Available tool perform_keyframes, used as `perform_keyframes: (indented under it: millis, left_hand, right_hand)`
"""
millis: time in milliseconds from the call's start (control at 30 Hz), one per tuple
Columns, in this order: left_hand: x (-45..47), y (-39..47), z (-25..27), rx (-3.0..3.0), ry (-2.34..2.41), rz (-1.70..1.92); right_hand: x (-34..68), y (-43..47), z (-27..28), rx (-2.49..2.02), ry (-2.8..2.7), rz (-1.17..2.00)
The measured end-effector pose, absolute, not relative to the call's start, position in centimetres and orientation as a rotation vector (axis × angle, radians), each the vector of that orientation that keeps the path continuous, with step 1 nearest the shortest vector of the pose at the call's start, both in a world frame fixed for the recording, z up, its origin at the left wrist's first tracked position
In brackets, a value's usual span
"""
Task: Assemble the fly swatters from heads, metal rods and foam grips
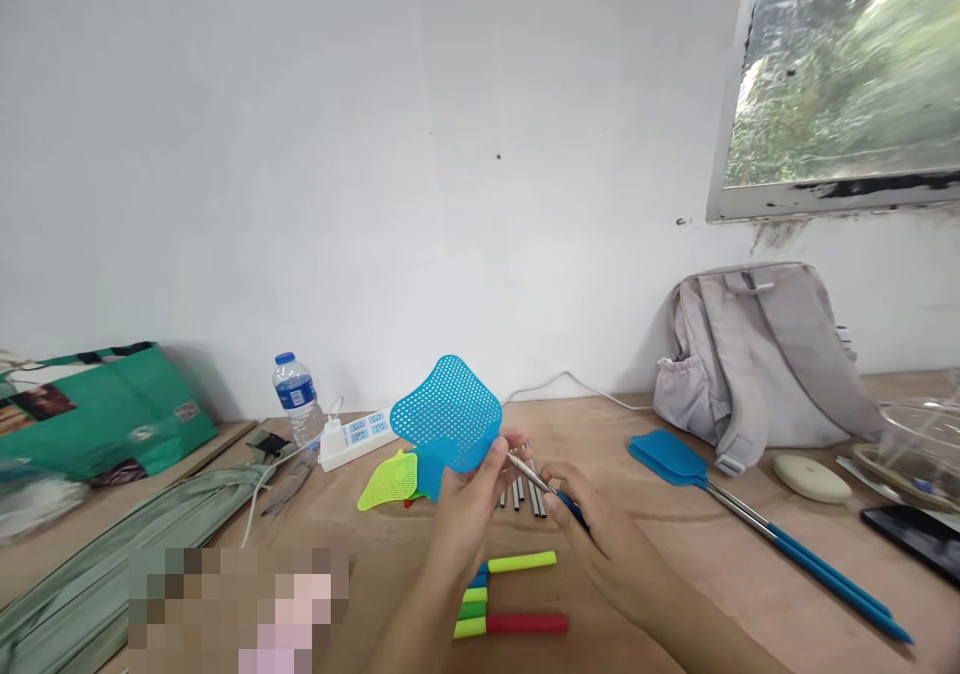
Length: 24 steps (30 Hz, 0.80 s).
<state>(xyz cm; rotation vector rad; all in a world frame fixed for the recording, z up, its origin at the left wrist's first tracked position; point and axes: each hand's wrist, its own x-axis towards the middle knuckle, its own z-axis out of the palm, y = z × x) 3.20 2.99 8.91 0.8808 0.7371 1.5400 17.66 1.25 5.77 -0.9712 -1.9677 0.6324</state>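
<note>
My left hand (469, 514) pinches the corner of a blue perforated fly swatter head (450, 409), raised above the table. In my right hand (592, 529) is a swatter handle, a silver metal rod (529, 470) with a blue grip (572, 510). The rod's tip meets the corner of the head at my left fingers; whether it is inserted I cannot tell. Behind my left hand lie a lime-green swatter head (388, 481) and another blue one. Several silver tubes (517, 495) rest between my hands. Nearer me are coloured grips, including a yellow one (523, 561) and a red one (526, 623).
Two blue fly swatters (667, 457) lie at right, before a grey backpack (750, 354). A white power strip (356, 438) and water bottle (296, 394) stand at left. A green bag (112, 409), sage-green fabric bag (142, 559) and black phone (911, 539) flank the workspace.
</note>
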Motion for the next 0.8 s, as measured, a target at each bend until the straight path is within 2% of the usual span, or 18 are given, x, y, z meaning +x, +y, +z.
perform_keyframes:
  millis: [167,233,433,533,667,800]
  left_hand:
    - [3.5,3.0,8.4,0.977,0.755,1.532]
    - [3.4,3.1,8.2,0.997,0.767,1.548]
    - [2.8,3.1,8.8,0.963,0.749,1.553]
    - [2.2,3.2,9.4,0.893,0.71,1.554]
    - [0.6,3.5,10.2,0.854,0.604,1.565]
    - [-1.8,4.0,11.1,0.76,0.439,1.773]
  right_hand:
    - [17.2,1.0,6.2,-0.929,-1.873,0.8]
    - [16.8,0.9,6.0,-0.944,-1.793,0.957]
    - [16.3,1.1,5.9,-0.83,-1.362,1.882]
    - [16.6,1.0,6.2,-0.7,-1.201,2.196]
    - [17.0,0.9,6.4,-0.66,-1.17,2.28]
    - [17.2,1.0,6.5,-0.728,-1.344,2.241]
